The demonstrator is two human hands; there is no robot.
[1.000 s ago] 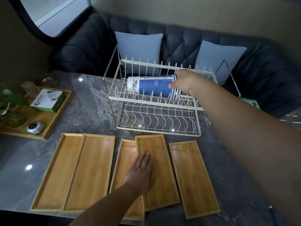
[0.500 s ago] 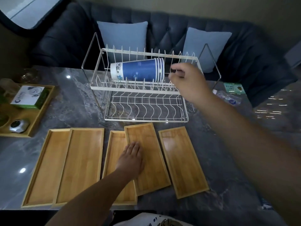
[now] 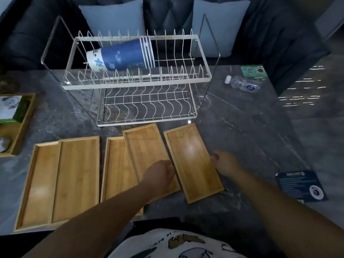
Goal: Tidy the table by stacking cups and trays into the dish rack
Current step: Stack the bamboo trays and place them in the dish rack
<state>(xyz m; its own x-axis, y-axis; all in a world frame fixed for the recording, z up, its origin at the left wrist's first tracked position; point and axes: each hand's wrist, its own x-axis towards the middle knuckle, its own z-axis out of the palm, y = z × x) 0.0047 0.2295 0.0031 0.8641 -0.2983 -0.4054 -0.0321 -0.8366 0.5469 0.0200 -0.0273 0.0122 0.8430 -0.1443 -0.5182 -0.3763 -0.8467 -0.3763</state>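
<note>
Dark grey stone with pale veins makes up the table [image 3: 251,138], and a dark sofa [image 3: 29,38] with two light blue pillows [image 3: 113,17] sits behind it.

At the far left edge is a wooden box tray [image 3: 26,116] with a green and white packet [image 3: 11,108] inside — its print is too blurry to read. Next come two long wooden trays, the far-left tray [image 3: 37,183] partly under the second tray [image 3: 78,175]. Then comes the third tray [image 3: 117,168], with the fourth tray [image 3: 147,151] lying over its right side.

Behind the trays stands the white wire dish rack [image 3: 137,84], which has two levels. A stack of blue paper cups [image 3: 122,56] lies on its side in the top level, with the open rims toward the right. The cups have white pictures on them, but no words can be read.

The left hand [image 3: 160,174] rests on the fourth tray, with its fingers reaching to the left edge of the fifth tray [image 3: 193,161]. The fingers are loosely bent, and I cannot tell if they grip anything. The right hand [image 3: 225,162] is at the right edge of the fifth tray with curled fingers touching the rim — a firm hold cannot be made out.

Farther right, a clear plastic bottle [image 3: 242,84] with a white cap lies on its side, near a small green packet [image 3: 251,70]. A dark blue card [image 3: 299,185] with tiny white writing and a round mark lies at the right; the words are too small to read.
</note>
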